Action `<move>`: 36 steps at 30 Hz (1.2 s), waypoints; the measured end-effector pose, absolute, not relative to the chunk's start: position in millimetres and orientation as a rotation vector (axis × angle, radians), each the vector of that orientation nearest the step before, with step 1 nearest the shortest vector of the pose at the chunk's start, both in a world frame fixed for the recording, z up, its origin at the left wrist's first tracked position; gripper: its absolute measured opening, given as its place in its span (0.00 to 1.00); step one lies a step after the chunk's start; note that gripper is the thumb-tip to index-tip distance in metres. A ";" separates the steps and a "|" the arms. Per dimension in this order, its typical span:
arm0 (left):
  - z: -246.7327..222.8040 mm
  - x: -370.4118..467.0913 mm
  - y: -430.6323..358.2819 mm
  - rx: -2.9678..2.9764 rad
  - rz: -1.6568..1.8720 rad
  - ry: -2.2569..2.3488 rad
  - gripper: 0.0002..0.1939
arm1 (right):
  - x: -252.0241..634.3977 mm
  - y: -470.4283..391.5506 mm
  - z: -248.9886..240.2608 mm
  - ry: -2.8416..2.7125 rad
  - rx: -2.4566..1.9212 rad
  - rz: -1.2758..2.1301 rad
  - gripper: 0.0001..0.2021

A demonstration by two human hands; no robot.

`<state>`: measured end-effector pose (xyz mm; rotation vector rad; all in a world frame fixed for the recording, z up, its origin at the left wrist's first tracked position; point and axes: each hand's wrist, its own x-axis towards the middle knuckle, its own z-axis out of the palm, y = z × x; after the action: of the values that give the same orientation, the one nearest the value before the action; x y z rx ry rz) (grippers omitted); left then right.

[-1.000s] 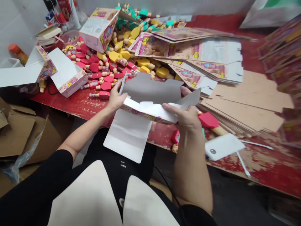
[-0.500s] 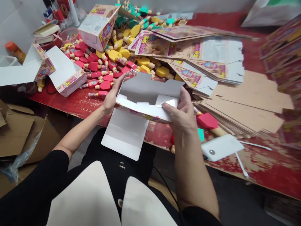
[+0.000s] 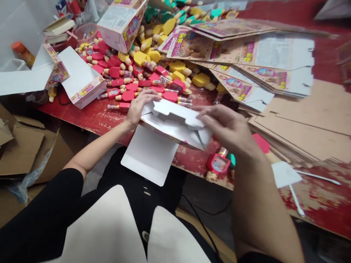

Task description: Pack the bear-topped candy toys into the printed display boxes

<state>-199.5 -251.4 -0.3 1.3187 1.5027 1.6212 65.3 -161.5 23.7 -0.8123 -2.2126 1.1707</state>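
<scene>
A partly folded cardboard box, white inside with a printed outer side, is held over the table's front edge. Its long white flap hangs down toward my lap. My left hand grips the box's left end, fingers over the top and thumb hidden behind the wall. At the right end, my right hand has its fingers bent against the corner of a notched white flap, which leans inward over the opening. Some blur lies on the right fingers.
Red, yellow and green toy-like pieces are heaped behind the box. Flat printed box sheets are stacked at right. Opened boxes stand at left, another closed-looking box at the back. A white device with a cable lies right.
The notched flap has folded from upright to leaning over the opening. My right hand has shifted right and up, from gripping the box's end to the flap's corner.
</scene>
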 end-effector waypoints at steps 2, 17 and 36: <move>2.0 -196.7 -254.7 1.409 1.580 1.575 0.17 | 62.1 -157.9 23.6 -2.287 -0.882 1.140 0.32; -21.1 -155.3 -295.9 1.030 1.841 1.894 0.40 | 40.9 -177.9 29.8 -2.813 -1.368 0.251 0.22; -30.0 -95.7 -292.9 0.254 1.643 1.174 0.11 | -1.1 -166.1 28.3 -2.598 -1.244 0.864 0.26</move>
<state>-95.7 -292.9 -30.0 0.2544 1.1742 1.6432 -1.1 -166.1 28.3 -1.2439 -2.5979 0.8640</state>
